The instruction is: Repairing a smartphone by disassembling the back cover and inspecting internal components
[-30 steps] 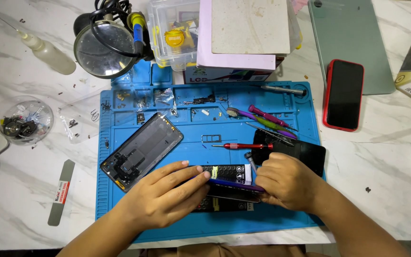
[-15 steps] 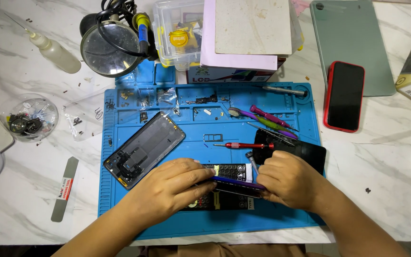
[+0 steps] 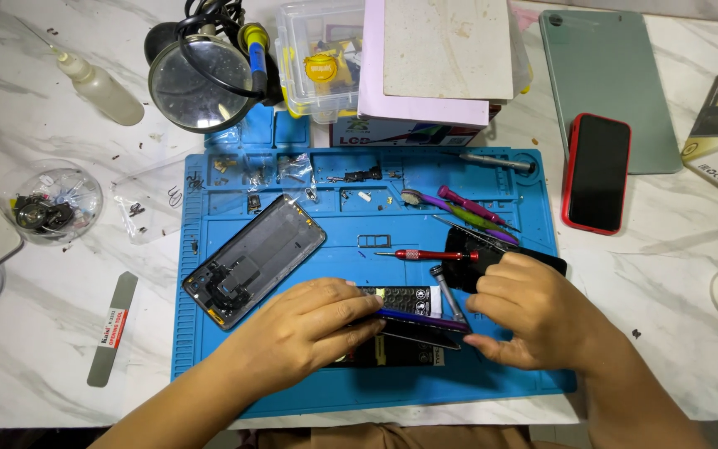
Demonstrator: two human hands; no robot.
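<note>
Two hands: left hand (image 3: 313, 324) and right hand (image 3: 529, 312) each grip pinching one opened phone (image 3: 421, 326) on one blue mat (image 3: 359, 212); one back cover (image 3: 255, 258), one red screwdriver (image 3: 430, 255) beside.

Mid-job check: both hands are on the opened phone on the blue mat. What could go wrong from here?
The opened phone is pinched between the left hand and right hand, so prying could crack or bend it. A slip might sweep the red screwdriver or the loose screws off the blue mat.
</note>
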